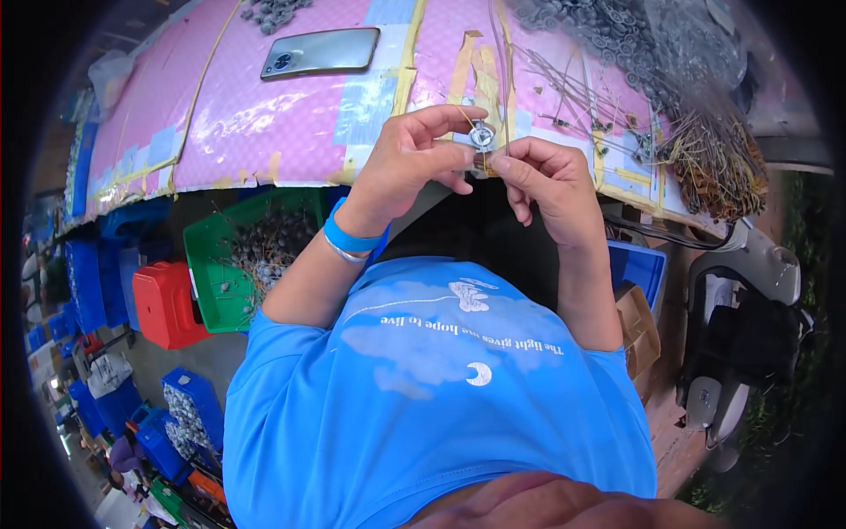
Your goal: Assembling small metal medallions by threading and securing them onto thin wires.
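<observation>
My left hand (407,159), with a blue band on its wrist, holds a small round grey part (481,135) at the near edge of the table. Its thumb and index finger close about the part's left side. A thin yellow wire (465,115) shows at the part's upper left, and a bit of yellow also shows below it. From the right, my right hand (553,183) pinches just below the part, thumb against index finger. What lies between those fingertips is too small to make out.
The pink, taped tabletop (238,106) carries a phone (321,53), a heap of grey round parts (608,40) and a bundle of thin wires (716,163). A green crate (201,264) with wired parts, a red bin (166,304) and a blue bin (641,267) stand below.
</observation>
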A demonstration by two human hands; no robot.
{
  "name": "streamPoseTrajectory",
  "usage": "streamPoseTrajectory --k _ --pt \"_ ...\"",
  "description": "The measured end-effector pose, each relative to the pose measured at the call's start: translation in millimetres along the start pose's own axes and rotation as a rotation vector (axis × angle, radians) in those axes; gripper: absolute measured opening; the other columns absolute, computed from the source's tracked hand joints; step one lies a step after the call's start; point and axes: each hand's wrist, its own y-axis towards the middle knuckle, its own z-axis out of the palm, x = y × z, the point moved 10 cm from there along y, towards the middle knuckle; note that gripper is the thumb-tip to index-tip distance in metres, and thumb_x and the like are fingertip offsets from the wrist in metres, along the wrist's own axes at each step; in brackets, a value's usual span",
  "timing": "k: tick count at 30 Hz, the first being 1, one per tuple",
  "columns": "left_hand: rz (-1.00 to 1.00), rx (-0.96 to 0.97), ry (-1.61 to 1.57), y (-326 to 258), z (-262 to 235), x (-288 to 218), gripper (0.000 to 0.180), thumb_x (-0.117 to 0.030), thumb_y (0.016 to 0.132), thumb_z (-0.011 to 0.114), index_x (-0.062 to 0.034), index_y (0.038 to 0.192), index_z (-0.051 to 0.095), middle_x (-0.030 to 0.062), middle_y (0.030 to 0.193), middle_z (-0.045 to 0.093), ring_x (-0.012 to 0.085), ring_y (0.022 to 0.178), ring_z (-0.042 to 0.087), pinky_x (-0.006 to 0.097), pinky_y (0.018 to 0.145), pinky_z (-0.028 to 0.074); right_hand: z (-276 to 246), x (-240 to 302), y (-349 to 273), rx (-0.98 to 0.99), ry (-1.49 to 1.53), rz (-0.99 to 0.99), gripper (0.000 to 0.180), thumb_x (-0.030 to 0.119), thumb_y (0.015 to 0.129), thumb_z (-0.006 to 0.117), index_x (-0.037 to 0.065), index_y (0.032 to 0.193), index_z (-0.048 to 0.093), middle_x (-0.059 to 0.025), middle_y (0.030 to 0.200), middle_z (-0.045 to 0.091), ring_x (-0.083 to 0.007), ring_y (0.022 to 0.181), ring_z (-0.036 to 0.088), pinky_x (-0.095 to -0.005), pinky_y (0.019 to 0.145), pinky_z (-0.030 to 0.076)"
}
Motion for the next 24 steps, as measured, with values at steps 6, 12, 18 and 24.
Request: streamPoseTrajectory --k 6,12,18,24 --pt "0.018 -0.113 0.03 -6.6 -4.8 -2.0 0.037 -0.005 0.086 0.063 0.005 0.122 0.06 0.0117 0.102 0.068 0.0196 0.088 0.071 0.027 0.063 0.061 5.4 -7.7 -6.8 0.011 -0.027 0.022 0.015 0.013 0.093 0.067 -0.001 0.093 0.068 -0.0014 0.061 0.059 -0.0057 0.044 0.051 -0.0182 0.04 0.038" --pt "0.028 -0.148 0.019 -10.8 -12.2 -3.5 0.03 -0.005 0.09 0.06 0.0073 0.118 0.06 0.0133 0.094 0.068 0.0235 0.085 0.073 0.026 0.063 0.061 8.9 -25.1 -13.4 0.017 0.044 0.041 0.016 0.013 0.093 0.067 -0.002 0.094 0.067 -0.0048 0.066 0.063 -0.0114 0.051 0.062 -0.0201 0.045 0.05" --pt "0.008 -0.156 -0.109 -10.5 -9.0 6.8 0.027 -0.006 0.092 0.058 0.0089 0.114 0.06 0.0148 0.091 0.068 0.0225 0.077 0.073 0.027 0.063 0.062 13.2 -33.3 -18.4 -0.008 0.032 -0.036 0.018 0.01 0.093 0.066 -0.004 0.103 0.067 -0.0081 0.076 0.068 -0.014 0.06 0.067 -0.0228 0.054 0.055" --pt "-0.09 0.005 -0.135 -14.2 14.1 12.5 0.027 -0.006 0.091 0.059 0.0079 0.114 0.062 0.0149 0.09 0.069 0.019 0.068 0.071 0.027 0.059 0.06 -9.4 -10.0 -15.9 -0.148 -0.2 -0.342 0.026 0.007 0.093 0.065 -0.005 0.116 0.065 -0.0087 0.089 0.07 -0.0138 0.075 0.068 -0.0252 0.067 0.056"
